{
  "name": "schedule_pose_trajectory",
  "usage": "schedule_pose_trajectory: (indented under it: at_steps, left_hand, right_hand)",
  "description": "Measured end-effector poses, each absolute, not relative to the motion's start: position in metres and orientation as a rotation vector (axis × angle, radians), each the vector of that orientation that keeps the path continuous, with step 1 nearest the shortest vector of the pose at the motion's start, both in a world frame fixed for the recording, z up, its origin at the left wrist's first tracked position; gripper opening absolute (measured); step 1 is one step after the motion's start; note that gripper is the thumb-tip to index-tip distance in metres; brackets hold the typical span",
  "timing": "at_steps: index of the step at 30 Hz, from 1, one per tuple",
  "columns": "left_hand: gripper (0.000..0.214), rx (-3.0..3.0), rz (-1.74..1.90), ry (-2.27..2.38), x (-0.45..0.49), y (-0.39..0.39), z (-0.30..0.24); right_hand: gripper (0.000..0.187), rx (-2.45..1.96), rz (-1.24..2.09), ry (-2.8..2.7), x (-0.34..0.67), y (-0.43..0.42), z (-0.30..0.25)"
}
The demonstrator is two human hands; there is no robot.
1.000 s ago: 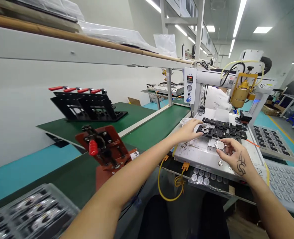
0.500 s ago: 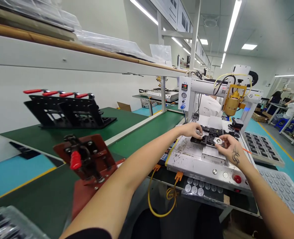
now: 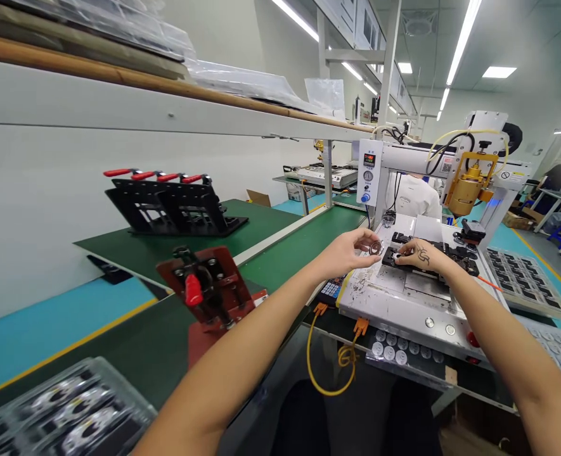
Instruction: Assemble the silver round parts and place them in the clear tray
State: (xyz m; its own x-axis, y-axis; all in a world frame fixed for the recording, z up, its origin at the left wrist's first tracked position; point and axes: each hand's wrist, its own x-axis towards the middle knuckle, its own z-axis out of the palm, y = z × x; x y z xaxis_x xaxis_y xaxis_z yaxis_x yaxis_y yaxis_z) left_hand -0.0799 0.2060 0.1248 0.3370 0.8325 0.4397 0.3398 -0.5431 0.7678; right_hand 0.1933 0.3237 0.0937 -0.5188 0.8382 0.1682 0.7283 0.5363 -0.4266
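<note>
My left hand (image 3: 348,251) is lifted just above the left end of the white machine bed (image 3: 394,297), its fingertips pinched on a small round ring part (image 3: 376,246). My right hand (image 3: 416,255), with a tattoo on its back, lies over the left end of the black fixture row (image 3: 451,252) with fingers curled down onto it; whether it holds anything is hidden. The gold dispensing head (image 3: 468,183) hangs above the far right end of the fixture.
A red clamp jig (image 3: 208,288) and a black jig with red levers (image 3: 173,202) stand on the green belt (image 3: 294,247) at left. Trays of parts lie at lower left (image 3: 66,411) and right (image 3: 522,275). Another person in white (image 3: 416,196) sits behind the machine.
My left hand has lifted off the fixture holding the ring part. My right hand has moved left and farther away, from the middle of the bed onto the fixture's left end.
</note>
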Motion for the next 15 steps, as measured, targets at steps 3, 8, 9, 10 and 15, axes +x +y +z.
schedule_pose_trajectory:
  at_steps: [3, 8, 9, 10, 15]
  left_hand:
    - [0.04, 2.011, 1.156, 1.043, -0.089, 0.185, 0.12]
    - [0.04, 1.946, 1.198, 1.033, -0.093, 0.157, 0.112]
    - [0.04, 1.928, 1.211, 1.017, -0.091, 0.154, 0.111]
    - [0.04, 1.911, 1.221, 1.001, -0.088, 0.151, 0.11]
    - [0.043, 1.838, 1.235, 0.954, -0.071, 0.135, 0.097]
  right_hand:
    - [0.03, -1.285, 0.371, -2.443, 0.195, 0.322, 0.089]
    - [0.025, -1.311, 0.201, -2.434, 0.189, 0.319, 0.086]
    - [0.024, -1.318, 0.175, -2.425, 0.186, 0.318, 0.088]
    - [0.023, -1.324, 0.151, -2.409, 0.185, 0.314, 0.089]
    - [0.036, -1.308, 0.031, -2.202, 0.217, 0.263, 0.094]
